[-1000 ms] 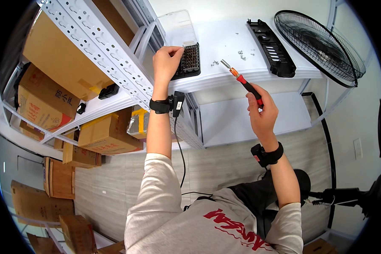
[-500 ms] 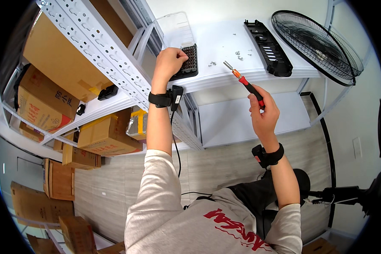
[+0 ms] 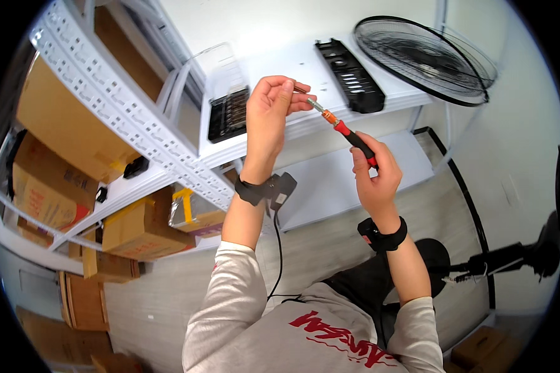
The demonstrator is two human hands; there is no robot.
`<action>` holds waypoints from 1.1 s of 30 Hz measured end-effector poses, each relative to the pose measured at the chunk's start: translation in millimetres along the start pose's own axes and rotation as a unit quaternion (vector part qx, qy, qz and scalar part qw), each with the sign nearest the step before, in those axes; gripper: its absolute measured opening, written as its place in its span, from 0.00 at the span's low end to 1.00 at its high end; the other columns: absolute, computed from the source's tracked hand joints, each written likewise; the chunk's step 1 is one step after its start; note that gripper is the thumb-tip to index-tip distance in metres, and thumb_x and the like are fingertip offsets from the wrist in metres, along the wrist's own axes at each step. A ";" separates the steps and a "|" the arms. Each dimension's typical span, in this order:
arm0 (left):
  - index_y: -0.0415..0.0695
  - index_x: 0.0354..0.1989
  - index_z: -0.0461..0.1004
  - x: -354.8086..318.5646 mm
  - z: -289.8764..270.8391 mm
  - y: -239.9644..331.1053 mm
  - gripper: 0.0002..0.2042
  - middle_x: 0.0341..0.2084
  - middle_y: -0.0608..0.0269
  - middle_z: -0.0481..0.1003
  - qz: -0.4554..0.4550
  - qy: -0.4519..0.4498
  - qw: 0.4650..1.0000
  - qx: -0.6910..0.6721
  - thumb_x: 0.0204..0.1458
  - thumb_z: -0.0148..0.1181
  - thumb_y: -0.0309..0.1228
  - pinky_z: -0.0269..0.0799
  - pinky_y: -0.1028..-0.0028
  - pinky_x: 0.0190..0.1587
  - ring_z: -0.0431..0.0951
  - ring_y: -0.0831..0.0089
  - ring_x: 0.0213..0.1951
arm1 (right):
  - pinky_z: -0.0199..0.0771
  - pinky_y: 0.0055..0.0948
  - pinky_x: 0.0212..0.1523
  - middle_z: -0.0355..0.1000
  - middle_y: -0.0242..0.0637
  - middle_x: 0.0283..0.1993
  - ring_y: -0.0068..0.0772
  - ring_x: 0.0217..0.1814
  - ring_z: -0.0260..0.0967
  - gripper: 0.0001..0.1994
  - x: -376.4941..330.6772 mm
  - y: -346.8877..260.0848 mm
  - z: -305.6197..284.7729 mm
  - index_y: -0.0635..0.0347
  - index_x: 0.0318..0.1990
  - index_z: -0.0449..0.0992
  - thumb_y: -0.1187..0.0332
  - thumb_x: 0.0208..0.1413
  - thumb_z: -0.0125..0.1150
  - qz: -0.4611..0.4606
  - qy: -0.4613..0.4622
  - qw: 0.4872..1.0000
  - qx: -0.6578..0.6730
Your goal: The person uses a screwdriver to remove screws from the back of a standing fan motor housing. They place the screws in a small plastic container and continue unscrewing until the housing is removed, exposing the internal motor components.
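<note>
My right hand [image 3: 379,177] grips a screwdriver [image 3: 356,139] with a red and black handle and an orange collar, its tip pointing up and left. Between thumb and fingertips, my left hand [image 3: 269,110] pinches a small dark screwdriver bit [image 3: 300,91] close to the driver's tip. Whether bit and tip touch, I cannot tell. Left of that hand lies an opened bit case [image 3: 229,116], a black tray with rows of bits and a clear lid [image 3: 223,67] swung back. My left hand partly hides the screws on the shelf.
On the white shelf top [image 3: 274,61] lie a long black slotted plastic part [image 3: 353,78] and a black wire fan guard [image 3: 426,59], which overhangs the edge. A perforated metal upright [image 3: 115,102] rises at left, with cardboard boxes [image 3: 146,227] behind. A cable [image 3: 280,248] hangs from my left wrist strap.
My left hand has left the bit case and moved right to the screwdriver's tip, a bit now in its fingers. The screwdriver has shifted left slightly, and the whole view has turned.
</note>
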State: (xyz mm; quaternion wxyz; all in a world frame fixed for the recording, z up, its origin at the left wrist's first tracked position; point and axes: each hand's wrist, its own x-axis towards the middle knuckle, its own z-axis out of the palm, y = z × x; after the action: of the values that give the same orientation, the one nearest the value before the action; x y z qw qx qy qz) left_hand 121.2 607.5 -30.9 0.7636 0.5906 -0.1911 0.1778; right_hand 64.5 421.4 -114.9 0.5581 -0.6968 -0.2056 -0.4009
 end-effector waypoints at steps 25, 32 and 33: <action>0.33 0.43 0.74 -143.7 365.9 -50.2 0.08 0.37 0.52 0.80 -0.159 -0.501 0.840 -0.135 0.63 0.55 0.27 0.80 0.72 0.41 0.82 0.70 0.35 | 0.62 0.15 0.17 0.76 0.33 0.29 0.13 0.19 0.64 0.14 -153.8 -101.3 -312.6 0.66 0.53 0.75 0.66 0.67 0.54 0.259 0.311 0.911 -0.073; 0.33 0.49 0.73 -199.5 442.0 -51.8 0.12 0.38 0.53 0.79 -0.233 -0.598 0.725 -0.249 0.64 0.56 0.31 0.79 0.71 0.43 0.81 0.70 0.37 | 0.66 0.20 0.27 0.70 0.27 0.22 0.14 0.24 0.66 0.13 -195.5 -122.6 -367.2 0.66 0.48 0.78 0.64 0.64 0.59 0.258 0.393 0.869 -0.155; 0.33 0.50 0.72 -206.7 449.3 -52.5 0.13 0.39 0.52 0.79 -0.261 -0.592 0.706 -0.288 0.64 0.56 0.31 0.79 0.71 0.43 0.81 0.69 0.37 | 0.65 0.19 0.26 0.70 0.26 0.22 0.13 0.24 0.65 0.13 -201.5 -123.6 -372.6 0.65 0.49 0.78 0.64 0.65 0.58 0.232 0.411 0.869 -0.149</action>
State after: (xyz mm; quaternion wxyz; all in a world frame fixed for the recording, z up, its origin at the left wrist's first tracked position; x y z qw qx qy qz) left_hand -68.0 149.6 -75.4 0.6428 0.3521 -0.4836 -0.4785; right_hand -268.6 138.8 -177.3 0.5587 -0.5715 0.2717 -0.5361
